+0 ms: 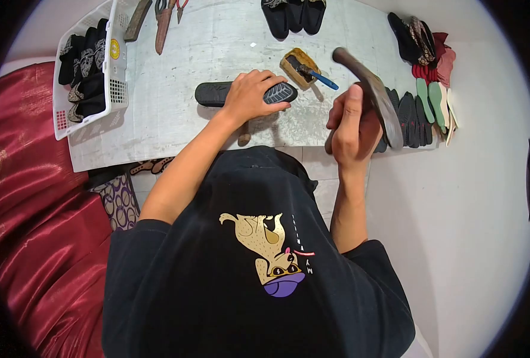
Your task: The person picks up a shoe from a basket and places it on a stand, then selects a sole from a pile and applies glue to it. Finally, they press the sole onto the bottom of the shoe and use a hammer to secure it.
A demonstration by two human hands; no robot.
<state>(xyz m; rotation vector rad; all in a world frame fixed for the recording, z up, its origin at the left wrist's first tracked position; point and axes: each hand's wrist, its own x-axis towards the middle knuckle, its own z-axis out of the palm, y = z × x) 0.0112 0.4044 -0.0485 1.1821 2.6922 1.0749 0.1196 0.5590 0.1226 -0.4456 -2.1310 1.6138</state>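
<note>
A worn white table [169, 131] stands against the far end of the view, with a pale wall [491, 179] to the right and shiny red cloth [50, 238] draped along the left. A patterned purple cloth [118, 200] lies below the table's near left corner.

The left hand [250, 95] lies palm down over a dark slipper [214, 94], fingers curled over its far edge, pressing or holding it near the middle. The slipper rests lengthwise near the front edge, and its grooved underside shows at the right end. A short brown piece [244, 136] juts out just below it.

The right hand [354, 128] is closed around a hammer [369, 83], thumb up along it. The long, curved dark head is raised above the table, to the right of the slipper and apart from it.

Between the hands, a little farther back, sits a yellowish box [291, 68] with dark contents; a blue-handled brush [321, 78] leans out over its rim. At the back left lie hand tools [164, 30], beside a white basket [117, 71] holding black slippers [87, 62]. More slippers [294, 17] lie at the back. On the right, black soles [408, 113] lie next to 2 green soles [436, 102].
</note>
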